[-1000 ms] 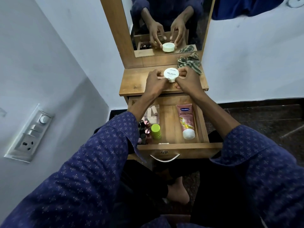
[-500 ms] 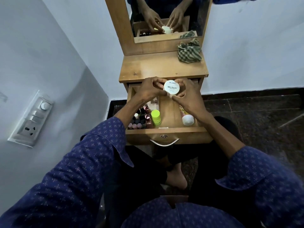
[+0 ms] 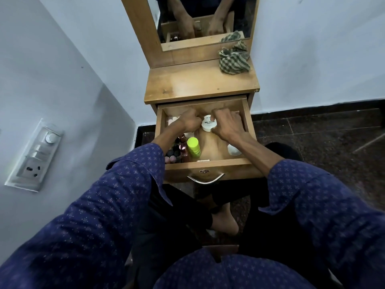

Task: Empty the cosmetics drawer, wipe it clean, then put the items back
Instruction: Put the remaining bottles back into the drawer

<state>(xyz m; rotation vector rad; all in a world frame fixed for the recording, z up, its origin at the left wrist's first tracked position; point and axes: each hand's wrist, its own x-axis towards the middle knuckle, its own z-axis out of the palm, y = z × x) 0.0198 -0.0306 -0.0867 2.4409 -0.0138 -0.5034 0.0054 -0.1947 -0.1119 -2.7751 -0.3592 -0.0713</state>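
Both hands, left [image 3: 188, 122] & right [image 3: 226, 124], pinch the white jar [image 3: 209, 125] low inside the open drawer [image 3: 246, 119], near its back. Put-back phase, prob near done: bottles [image 3: 177, 152] & green tube [image 3: 193, 147] already in, cloth [image 3: 234, 59] on the desk [image 3: 200, 82]. Left: let go, close drawer.

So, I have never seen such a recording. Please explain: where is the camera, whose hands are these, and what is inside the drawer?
The camera sits on a person's head and looks down, so you see that person's own arms in blue patterned sleeves. The left hand and right hand together hold a small round white jar labelled nail polish inside the open wooden drawer. The drawer also holds a lime-green capped bottle and small nail polish bottles. A checked green cloth lies on the wooden tabletop, below a mirror.
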